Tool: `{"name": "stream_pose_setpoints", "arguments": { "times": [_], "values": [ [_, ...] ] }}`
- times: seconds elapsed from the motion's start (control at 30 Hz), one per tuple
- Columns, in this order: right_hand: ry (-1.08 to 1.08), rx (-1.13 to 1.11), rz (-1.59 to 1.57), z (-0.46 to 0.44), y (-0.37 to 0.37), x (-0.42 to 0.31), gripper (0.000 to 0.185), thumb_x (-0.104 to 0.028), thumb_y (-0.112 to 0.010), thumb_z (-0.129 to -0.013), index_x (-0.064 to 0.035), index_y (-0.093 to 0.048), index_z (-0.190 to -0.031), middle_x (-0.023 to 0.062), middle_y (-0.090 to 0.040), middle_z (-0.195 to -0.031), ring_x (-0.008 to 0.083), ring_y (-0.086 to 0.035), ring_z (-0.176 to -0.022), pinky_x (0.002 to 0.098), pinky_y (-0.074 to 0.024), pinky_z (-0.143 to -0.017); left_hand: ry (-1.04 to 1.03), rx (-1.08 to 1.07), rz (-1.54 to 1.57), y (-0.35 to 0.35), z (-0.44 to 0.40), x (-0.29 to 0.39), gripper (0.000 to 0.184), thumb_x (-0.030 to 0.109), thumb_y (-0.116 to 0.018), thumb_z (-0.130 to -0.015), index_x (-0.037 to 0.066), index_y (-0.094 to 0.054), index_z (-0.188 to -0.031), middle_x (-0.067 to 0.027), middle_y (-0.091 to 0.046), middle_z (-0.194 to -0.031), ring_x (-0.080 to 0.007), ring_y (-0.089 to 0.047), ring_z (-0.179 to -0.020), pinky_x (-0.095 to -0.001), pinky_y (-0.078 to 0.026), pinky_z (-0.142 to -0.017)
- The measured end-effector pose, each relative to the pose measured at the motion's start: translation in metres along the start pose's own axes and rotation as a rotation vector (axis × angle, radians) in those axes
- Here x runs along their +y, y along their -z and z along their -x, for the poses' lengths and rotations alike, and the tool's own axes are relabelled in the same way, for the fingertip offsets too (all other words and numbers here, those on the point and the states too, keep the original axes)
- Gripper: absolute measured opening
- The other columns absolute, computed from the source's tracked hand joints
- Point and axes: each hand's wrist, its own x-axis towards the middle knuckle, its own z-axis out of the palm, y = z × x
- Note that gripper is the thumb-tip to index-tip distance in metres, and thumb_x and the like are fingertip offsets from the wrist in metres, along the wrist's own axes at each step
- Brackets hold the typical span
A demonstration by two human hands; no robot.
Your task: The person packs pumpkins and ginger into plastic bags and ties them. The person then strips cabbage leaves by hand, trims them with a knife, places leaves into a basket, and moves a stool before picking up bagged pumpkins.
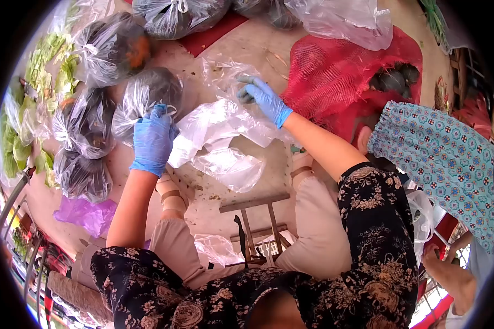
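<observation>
My left hand [152,138], in a blue glove, is closed at the gathered top of a clear plastic bag [142,90] with dark, round contents. A white loop of plastic sticks out beside its fingertips. My right hand [264,101], also gloved in blue, reaches in from the right with its fingers stretched out and slightly bent. It hovers over or touches a crumpled clear bag [219,74]; which of these, I cannot tell. Between my hands, on the floor, lie loose white plastic bags [217,129].
Other filled plastic bags [112,49] stand at the left and back. A red mesh sack [335,71], torn open over dark round produce [392,79], lies at the right. Leafy greens [49,60] are at far left, a purple bag [85,215] below. Another person's patterned sleeve [439,159] is close on the right.
</observation>
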Motion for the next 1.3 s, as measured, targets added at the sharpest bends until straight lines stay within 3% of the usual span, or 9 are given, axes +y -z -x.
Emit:
{"name": "stream_pose_setpoints", "arguments": {
  "times": [0.2, 0.37, 0.5, 0.67, 0.77, 0.87, 1.0, 1.2, 1.3],
  "values": [
    [0.186, 0.183, 1.377, 0.008, 0.0, 0.008, 0.069, -0.024, -0.057, -0.074, -0.0143, -0.023, -0.133, 0.015, -0.049, -0.113, 0.0325, -0.051, -0.092, 0.0412, -0.0422, -0.079, 0.014, 0.229, -0.098, 0.093, -0.019, 0.044, 0.059, 0.029, -0.071, -0.059, 0.006, -0.048, -0.109, -0.0181, -0.042, -0.123, -0.0329, -0.046, -0.102, -0.0415, -0.035, -0.086],
    [-0.158, -0.202, 1.229, -0.015, 0.001, 0.026, 0.031, -0.022, -0.054, -0.072, -0.0078, -0.058, -0.099, 0.0175, -0.057, -0.093, 0.0304, -0.053, -0.09, 0.0396, -0.0433, -0.079, -0.198, -0.16, 0.147, -0.014, -0.019, 0.072, 0.101, 0.042, -0.075, -0.049, 0.007, -0.027, -0.13, -0.0218, -0.024, -0.134, -0.0412, -0.028, -0.119, -0.0433, -0.025, -0.099],
    [0.389, 0.171, 0.941, -0.027, 0.024, 0.0, 0.019, -0.019, -0.049, -0.075, -0.0038, -0.058, -0.083, 0.0175, -0.059, -0.076, 0.0316, -0.057, -0.067, 0.036, -0.046, -0.064, 0.069, -0.472, 0.194, -0.128, -0.002, 0.034, 0.046, 0.019, -0.068, -0.065, 0.003, -0.052, -0.106, -0.0153, -0.053, -0.109, -0.0287, -0.055, -0.092, -0.0353, -0.045, -0.078],
    [-0.116, 0.277, -0.133, -0.016, 0.072, -0.042, 0.017, -0.013, -0.05, -0.076, -0.0009, -0.056, -0.087, 0.0101, -0.058, -0.08, 0.0223, -0.056, -0.073, 0.0312, -0.0447, -0.069, 0.438, -0.046, 1.358, -0.018, -0.021, 0.015, 0.028, 0.011, -0.058, -0.079, 0.002, -0.056, -0.105, -0.0083, -0.062, -0.088, -0.0149, -0.057, -0.082, -0.0261, -0.044, -0.076],
    [0.473, 0.127, 1.627, -0.006, 0.096, -0.048, 0.018, -0.018, -0.055, -0.073, -0.0041, -0.061, -0.083, 0.0115, -0.06, -0.071, 0.0243, -0.058, -0.069, 0.0366, -0.0453, -0.067, 0.426, 0.058, 1.497, 0.04, -0.031, -0.034, 0.028, 0.012, -0.058, -0.08, 0.001, -0.055, -0.105, -0.0046, -0.059, -0.095, -0.0132, -0.055, -0.084, -0.0254, -0.043, -0.077],
    [0.85, 0.193, 1.569, 0.022, 0.105, -0.031, 0.02, -0.02, -0.055, -0.069, -0.0058, -0.063, -0.081, 0.0126, -0.06, -0.075, 0.0252, -0.057, -0.073, 0.0406, -0.043, -0.071, 0.465, 0.299, 1.705, 0.099, -0.028, -0.03, 0.028, 0.011, -0.056, -0.081, 0.0, -0.053, -0.107, -0.0061, -0.057, -0.1, -0.0167, -0.056, -0.09, -0.0288, -0.045, -0.079],
    [0.357, -0.064, 1.662, 0.099, 0.07, -0.127, 0.029, -0.008, -0.054, -0.068, -0.0057, -0.06, -0.096, 0.0075, -0.059, -0.092, 0.0244, -0.056, -0.087, 0.0363, -0.044, -0.078, 0.542, 0.215, 1.671, 0.149, 0.004, -0.001, 0.028, 0.014, -0.056, -0.082, 0.003, -0.053, -0.107, -0.005, -0.057, -0.098, -0.0164, -0.055, -0.089, -0.0291, -0.045, -0.078],
    [0.815, 0.576, 1.838, 0.195, 0.047, -0.205, 0.024, -0.005, -0.052, -0.067, -0.0017, -0.059, -0.091, 0.0106, -0.057, -0.08, 0.0247, -0.055, -0.073, 0.0363, -0.0436, -0.068, 0.462, 0.125, 1.844, 0.231, 0.096, 0.091, 0.021, 0.011, -0.057, -0.081, 0.004, -0.055, -0.101, -0.0016, -0.057, -0.093, -0.012, -0.055, -0.083, -0.0249, -0.045, -0.074],
    [0.845, 0.389, 1.465, 0.225, 0.052, -0.251, 0.02, -0.004, -0.047, -0.074, 0.0016, -0.058, -0.09, 0.0131, -0.056, -0.079, 0.0269, -0.053, -0.073, 0.0376, -0.0426, -0.067, 0.442, 0.139, 2.032, 0.265, 0.14, 0.142, 0.028, 0.014, -0.055, -0.082, 0.002, -0.053, -0.108, -0.0042, -0.057, -0.1, -0.0157, -0.055, -0.089, -0.0281, -0.045, -0.079]
  ]
}}
